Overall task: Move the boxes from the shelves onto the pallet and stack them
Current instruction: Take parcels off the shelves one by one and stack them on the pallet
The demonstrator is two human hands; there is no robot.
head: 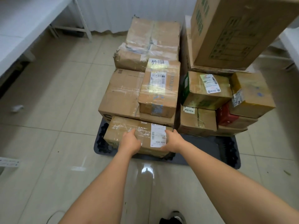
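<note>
Left hand [131, 140] and right hand [172, 141] rest apart on a low taped box [129, 135], fingers spread over its top; whether they clamp it cannot be told. The box sits at the near left edge of a dark pallet [202, 147] on a tiled floor [56, 102]. Behind it, stacked boxes [145, 70] fill the pallet. A large carton [234, 33] at upper right is cut off. White shelving [19, 29] stands left. Label print is illegible.
</note>
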